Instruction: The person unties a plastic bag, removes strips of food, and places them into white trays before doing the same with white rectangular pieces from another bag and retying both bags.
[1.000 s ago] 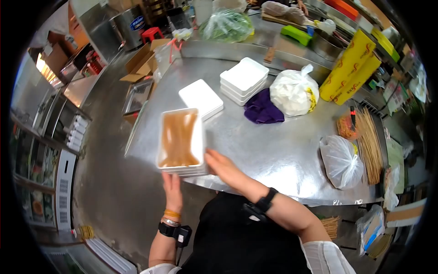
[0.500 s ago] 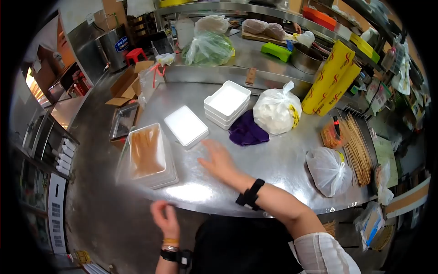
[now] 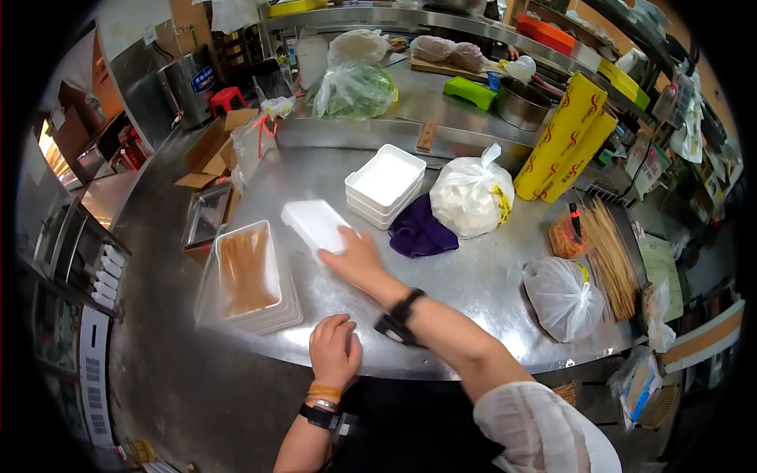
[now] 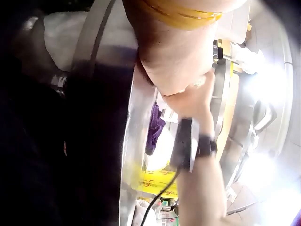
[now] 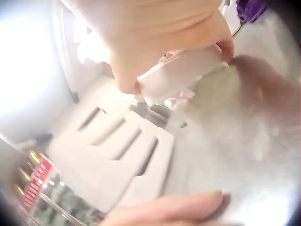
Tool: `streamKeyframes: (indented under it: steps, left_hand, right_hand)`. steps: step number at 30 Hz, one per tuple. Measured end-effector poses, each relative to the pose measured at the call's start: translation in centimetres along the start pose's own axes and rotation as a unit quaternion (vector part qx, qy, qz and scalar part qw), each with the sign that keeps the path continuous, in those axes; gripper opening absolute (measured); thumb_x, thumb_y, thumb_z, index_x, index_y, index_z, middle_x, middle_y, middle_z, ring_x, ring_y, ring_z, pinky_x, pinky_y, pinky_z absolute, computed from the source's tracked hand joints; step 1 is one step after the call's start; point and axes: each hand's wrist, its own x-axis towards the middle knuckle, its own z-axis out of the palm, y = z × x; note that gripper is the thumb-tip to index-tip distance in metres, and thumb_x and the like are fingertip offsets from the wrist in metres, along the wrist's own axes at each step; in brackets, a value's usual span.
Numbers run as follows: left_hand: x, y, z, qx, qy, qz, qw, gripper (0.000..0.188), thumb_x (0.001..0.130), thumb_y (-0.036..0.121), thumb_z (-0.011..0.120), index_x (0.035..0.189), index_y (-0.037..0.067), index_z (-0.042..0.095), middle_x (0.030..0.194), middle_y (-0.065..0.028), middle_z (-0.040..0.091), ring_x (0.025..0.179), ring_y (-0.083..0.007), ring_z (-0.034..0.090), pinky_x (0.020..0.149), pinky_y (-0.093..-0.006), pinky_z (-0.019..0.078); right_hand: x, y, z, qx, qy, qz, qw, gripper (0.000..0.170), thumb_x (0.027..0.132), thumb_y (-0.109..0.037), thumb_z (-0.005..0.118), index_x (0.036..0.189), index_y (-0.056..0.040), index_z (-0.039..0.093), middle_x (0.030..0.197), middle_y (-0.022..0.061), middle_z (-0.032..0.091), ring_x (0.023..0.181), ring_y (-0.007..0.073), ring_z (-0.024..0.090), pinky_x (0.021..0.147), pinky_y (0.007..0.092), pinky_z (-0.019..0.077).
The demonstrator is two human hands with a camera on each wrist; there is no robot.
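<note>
In the head view my right hand grips the near right edge of a white plastic tray, which looks tilted on the metal table. The right wrist view shows thumb and fingers spread across the same tray. My left hand is over the table's front edge, fingers loosely bent and holding nothing. In the right wrist view, its fingers show low in the frame. To the left stands a stack of white trays; the top one contains flat brown strips.
Behind are more stacked white trays, a purple cloth and a tied white bag. Yellow boxes lean at the back right. Wooden skewers, a jar and another bag are at right.
The tray stack with brown strips was moved left and released. My right hand has gone to the single white tray and tilted it. My left hand has come back toward the table's front edge.
</note>
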Motion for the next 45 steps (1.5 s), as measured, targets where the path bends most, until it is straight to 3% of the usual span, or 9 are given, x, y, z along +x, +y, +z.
streamKeyframes:
  steps: [4,9,17,26,34,35,36,39,45]
  left_hand:
    - [0.0,0.0,0.1,-0.011,0.002,0.002,1.0,0.022,0.073,0.006,0.063,0.095,0.005,0.064,0.109,-0.0113,0.064,0.105,-0.0335,0.057,0.092,-0.0429,0.0435]
    - [0.2,0.7,0.2,0.018,-0.011,0.011,1.0,0.022,0.074,0.005,0.063,0.095,0.006,0.065,0.11,-0.0108,0.062,0.106,-0.0329,0.056,0.091,-0.0433,0.0434]
    - [9.2,4.4,2.8,0.008,-0.156,0.099,0.983,0.057,0.081,0.021,0.072,0.131,0.003,0.05,0.137,-0.0219,0.046,0.121,-0.0413,0.047,0.104,-0.0458,0.0403]
    - [19.4,8.7,17.2,0.126,-0.243,-0.02,0.962,0.059,0.075,0.029,0.077,0.125,0.009,0.054,0.134,-0.0173,0.046,0.119,-0.0412,0.048,0.095,-0.0466,0.0475]
    - [13.0,7.5,6.5,0.188,-0.454,0.03,0.87,0.046,0.07,0.025,0.073,0.114,0.014,0.065,0.123,-0.0215,0.052,0.106,-0.0403,0.061,0.095,-0.0496,0.0484]
    - [13.7,6.9,5.3,0.211,-0.492,-0.075,0.841,0.049,0.073,0.031,0.073,0.117,0.014,0.062,0.128,-0.0171,0.049,0.119,-0.0412,0.054,0.091,-0.0831,0.0279]
    - [15.0,5.5,4.6,0.239,-0.513,-0.119,0.816,0.055,0.072,0.031,0.072,0.123,0.013,0.059,0.135,-0.0179,0.046,0.123,-0.0403,0.052,0.093,-0.0786,0.0328]
    - [18.8,-2.1,4.9,0.286,-0.44,-0.171,0.834,0.044,0.072,0.03,0.068,0.104,0.0,0.071,0.113,-0.0262,0.065,0.109,-0.0393,0.062,0.093,-0.0415,0.0519]
    - [24.1,-4.0,5.1,0.399,-0.048,-0.198,0.894,0.053,0.085,0.019,0.064,0.133,0.003,0.048,0.125,-0.0199,0.053,0.12,-0.0386,0.05,0.093,-0.0464,0.0486]
  right_hand:
    - [-10.8,2.3,-10.8,0.58,-0.174,0.21,0.768,0.061,0.097,-0.049,0.044,0.142,-0.0084,0.042,0.128,0.0104,0.055,0.11,0.0251,0.056,0.087,0.0399,0.0474]
    - [-23.0,6.3,-21.7,0.671,-0.123,0.272,0.679,0.086,0.088,-0.069,0.034,0.149,-0.009,0.032,0.144,0.0246,0.043,0.121,0.0429,0.053,0.095,0.0512,0.0479]
    - [-27.9,13.5,-24.2,0.24,0.08,0.327,0.911,0.064,0.104,-0.051,0.025,0.104,0.0022,0.06,0.076,0.0132,0.07,0.057,0.0175,0.067,0.046,0.0235,0.0464]
    - [-27.7,12.4,-23.4,0.256,0.141,0.305,0.906,0.017,0.098,-0.02,0.056,0.092,-0.0044,0.06,0.068,0.0047,0.063,0.047,0.0087,0.055,0.04,0.0191,0.0352]
    - [-28.5,12.9,-22.8,0.292,0.141,0.243,0.914,0.015,0.098,-0.02,0.058,0.092,-0.0063,0.06,0.069,0.0016,0.063,0.048,0.0061,0.053,0.04,0.0176,0.0328]
    - [-28.4,12.5,-23.0,0.306,0.135,0.24,0.911,0.015,0.098,-0.02,0.057,0.092,-0.0061,0.06,0.069,0.0016,0.063,0.047,0.006,0.053,0.04,0.0175,0.0321]
    - [-28.3,12.6,-23.1,0.303,0.133,0.246,0.911,0.015,0.098,-0.02,0.058,0.092,-0.006,0.06,0.069,0.0016,0.063,0.047,0.0059,0.052,0.04,0.0175,0.0319]
    - [-28.5,13.0,-22.8,0.306,0.139,0.239,0.911,0.013,0.098,-0.017,0.057,0.092,-0.0057,0.06,0.069,0.0018,0.063,0.047,0.0057,0.052,0.04,0.0177,0.0322]
    - [-28.3,13.0,-23.2,0.286,0.147,0.234,0.917,0.011,0.097,-0.013,0.057,0.091,-0.0038,0.06,0.07,0.0021,0.063,0.048,0.0058,0.051,0.042,0.0194,0.0342]
